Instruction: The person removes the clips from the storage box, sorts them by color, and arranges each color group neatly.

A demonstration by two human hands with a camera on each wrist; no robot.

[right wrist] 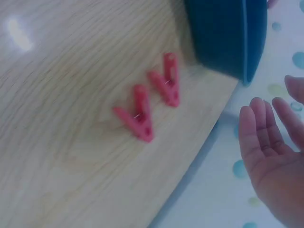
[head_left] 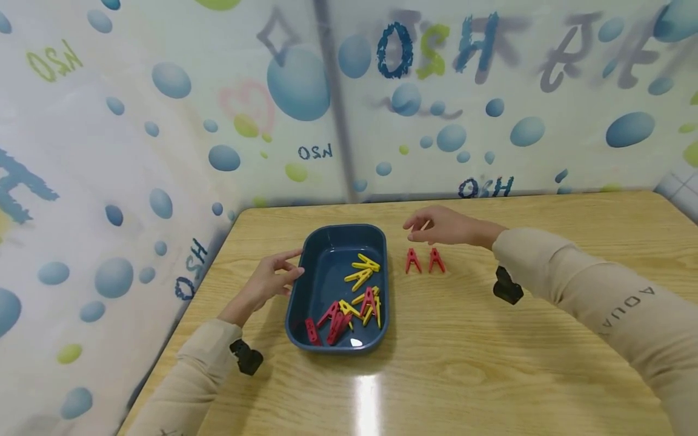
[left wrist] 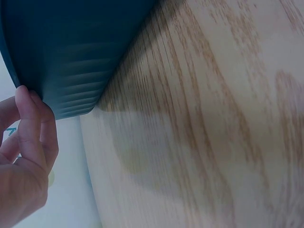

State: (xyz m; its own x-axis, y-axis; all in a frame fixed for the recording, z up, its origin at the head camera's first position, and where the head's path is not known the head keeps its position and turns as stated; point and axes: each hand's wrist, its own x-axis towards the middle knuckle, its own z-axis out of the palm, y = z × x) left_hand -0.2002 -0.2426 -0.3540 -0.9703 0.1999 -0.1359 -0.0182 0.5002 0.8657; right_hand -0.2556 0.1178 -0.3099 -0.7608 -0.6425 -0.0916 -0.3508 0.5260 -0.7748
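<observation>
Left hand (head_left: 271, 280): mine, fingers relaxed, tips touching left rim of blue tray (head_left: 319, 239), gripping nothing.
Right hand (head_left: 444, 226): open, empty, hovering just beyond 2 red pegs (head_left: 424, 260).
Red pegs: side by side on table (head_left: 491, 363), just right of tray.
Tray: mixed red & yellow pegs (head_left: 351, 303) inside.

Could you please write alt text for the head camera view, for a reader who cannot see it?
A person's left hand touches the rim of a dark blue tray holding red and yellow clothespins, while the open right hand hovers above two red clothespins lying beside the tray on a wooden table.
</observation>
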